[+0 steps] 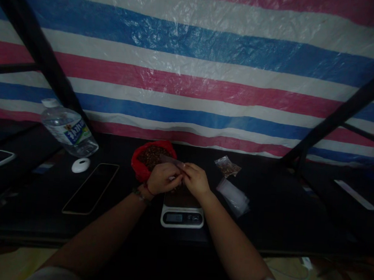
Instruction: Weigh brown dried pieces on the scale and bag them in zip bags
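Note:
My left hand point(163, 178) and my right hand point(196, 179) meet above a small digital kitchen scale point(182, 221), fingers closed on a clear plastic bag point(171, 160). Part of the bag sticks out to the left, over a red bag point(137, 167) full of small brown pieces point(153, 155). The red bag stands open just behind my left hand. A lit display shows on the scale's front, its digits too dim to read surely. My fingers hide most of the clear bag, so I cannot tell what it contains.
To the right lie a filled clear bag point(228, 166) and a stack of flat clear bags point(233, 196). A phone point(91, 189), a white earbud case point(81, 165) and a large plastic bottle point(69, 130) stand left. Dark slanted frame bars point(334, 113) flank the black table point(284, 216).

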`<action>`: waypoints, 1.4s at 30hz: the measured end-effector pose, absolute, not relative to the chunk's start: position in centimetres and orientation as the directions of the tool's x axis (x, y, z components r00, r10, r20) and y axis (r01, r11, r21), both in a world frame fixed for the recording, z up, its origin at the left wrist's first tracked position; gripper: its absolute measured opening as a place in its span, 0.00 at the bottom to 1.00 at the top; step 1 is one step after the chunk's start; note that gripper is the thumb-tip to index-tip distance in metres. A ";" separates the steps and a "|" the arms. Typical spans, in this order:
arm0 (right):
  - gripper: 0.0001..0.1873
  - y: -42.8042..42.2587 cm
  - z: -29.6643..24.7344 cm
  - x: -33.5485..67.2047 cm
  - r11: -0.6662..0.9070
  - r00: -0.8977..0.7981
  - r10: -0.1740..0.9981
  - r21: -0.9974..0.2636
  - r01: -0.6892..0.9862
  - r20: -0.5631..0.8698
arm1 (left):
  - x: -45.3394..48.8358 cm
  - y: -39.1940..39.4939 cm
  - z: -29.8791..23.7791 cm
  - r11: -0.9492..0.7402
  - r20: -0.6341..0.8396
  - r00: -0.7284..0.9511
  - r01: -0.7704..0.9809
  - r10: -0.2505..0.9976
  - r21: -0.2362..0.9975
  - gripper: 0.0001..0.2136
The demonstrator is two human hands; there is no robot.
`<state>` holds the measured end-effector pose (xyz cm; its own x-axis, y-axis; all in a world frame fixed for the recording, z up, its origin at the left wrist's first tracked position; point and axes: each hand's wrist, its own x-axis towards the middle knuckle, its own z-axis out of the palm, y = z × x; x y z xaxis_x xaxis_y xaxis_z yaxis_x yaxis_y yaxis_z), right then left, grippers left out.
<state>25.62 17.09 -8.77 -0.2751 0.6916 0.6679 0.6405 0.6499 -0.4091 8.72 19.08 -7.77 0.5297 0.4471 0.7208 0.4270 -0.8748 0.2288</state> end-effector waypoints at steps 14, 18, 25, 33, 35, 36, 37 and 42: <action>0.12 16.4 -7.1 25.6 0.637 -0.296 0.686 -0.352 0.686 0.665 | 7.2 20.4 -7.1 -0.852 0.662 0.591 0.504 0.461 0.144 0.29; 0.10 16.1 -6.9 25.8 0.668 -0.284 0.668 -0.384 0.637 0.688 | 7.2 20.5 -7.1 -0.851 0.675 0.569 0.495 0.469 0.174 0.26; 0.14 18.0 -5.1 29.1 0.595 0.032 0.672 -0.565 0.572 0.740 | 7.0 21.4 -7.6 -0.805 0.631 0.530 0.521 0.566 0.284 0.25; 0.33 18.7 -7.9 33.1 0.556 -0.383 0.831 -0.619 0.555 0.403 | 7.3 22.2 -9.1 -0.702 0.589 0.442 0.629 0.677 0.334 0.26; 0.28 18.6 -8.6 33.0 0.545 -0.422 0.836 -0.607 0.578 0.350 | 7.3 22.2 -9.2 -0.691 0.581 0.435 0.637 0.688 0.341 0.26; 0.24 18.5 -8.8 32.8 0.548 -0.437 0.834 -0.600 0.583 0.337 | 7.4 22.3 -9.2 -0.688 0.578 0.433 0.638 0.692 0.346 0.25; 0.21 18.5 -8.9 32.5 0.549 -0.441 0.833 -0.597 0.584 0.334 | 7.4 22.3 -9.2 -0.685 0.574 0.432 0.637 0.696 0.352 0.25; 0.22 18.4 -8.9 31.3 0.538 -0.297 0.842 -0.662 0.522 0.450 | 7.6 22.1 -9.0 -0.726 0.557 0.490 0.587 0.670 0.358 0.24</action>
